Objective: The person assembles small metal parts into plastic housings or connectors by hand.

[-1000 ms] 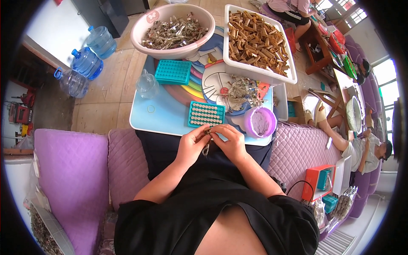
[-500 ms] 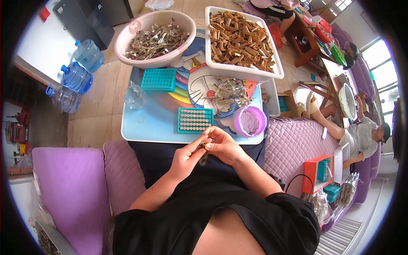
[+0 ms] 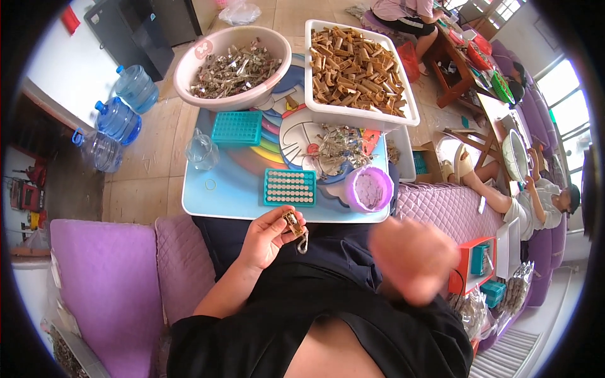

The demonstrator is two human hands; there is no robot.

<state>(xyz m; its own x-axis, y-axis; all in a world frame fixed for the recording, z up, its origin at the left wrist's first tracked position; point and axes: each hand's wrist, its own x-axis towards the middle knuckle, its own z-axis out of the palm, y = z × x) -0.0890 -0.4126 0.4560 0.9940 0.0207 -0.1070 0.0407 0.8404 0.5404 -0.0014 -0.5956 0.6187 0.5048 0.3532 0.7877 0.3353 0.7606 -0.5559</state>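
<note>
My left hand (image 3: 268, 238) is closed on a small brown-and-gold piece (image 3: 292, 223), above my lap at the table's near edge. A short silvery curl (image 3: 303, 242) hangs below it. My right hand (image 3: 413, 259) is off to the right, apart from the piece and smeared by motion, so its fingers cannot be read. Just beyond my left hand, a teal rack (image 3: 290, 203) holds rows of small round pale pieces. Right of the rack stands a purple tub (image 3: 389, 195) with pale bits inside. Behind them lies a loose heap of silvery strips (image 3: 340, 148).
A pink basin (image 3: 183, 72) of metallic scraps and a white tray (image 3: 413, 107) of brown pieces stand on the far side. Another teal rack (image 3: 237, 128) and a clear jug (image 3: 202, 151) sit at left. Water bottles (image 3: 120, 121) stand on the floor; another person (image 3: 539, 211) sits at right.
My hands have parted. The right hand has swung right and toward me, while the left keeps the small piece, now turned into view with its silvery curl.
</note>
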